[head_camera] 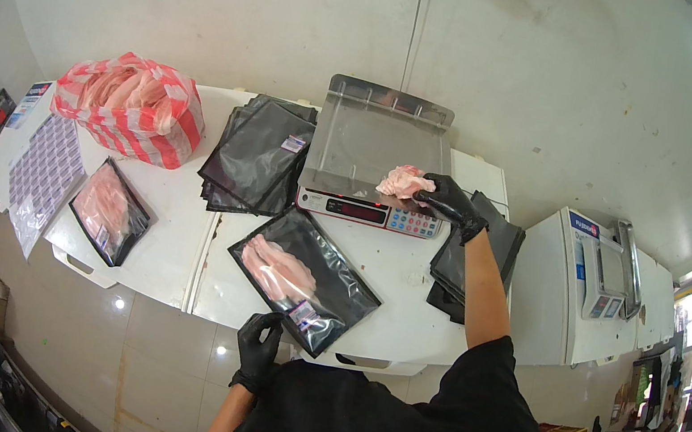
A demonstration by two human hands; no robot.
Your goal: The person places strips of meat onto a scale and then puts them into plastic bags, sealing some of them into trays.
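Observation:
My right hand, in a black glove, grips a crumpled piece of pale pink meat at the front right corner of the steel scale platform. Below the platform is the scale's keypad and display panel. My left hand, also gloved in black, is at the chest freezer's front edge, its fingers curled by the lower edge of a black-backed clear pouch. Inside that pouch lie pale pink meat slices and a printed label. Whether the left fingers pinch the pouch edge cannot be made out.
Left on the white freezer lids are a red-and-white plastic bag of meat, a label sheet and a filled pouch. Stacks of black pouches flank the scale, the right stack under my forearm. Another scale stands farther right.

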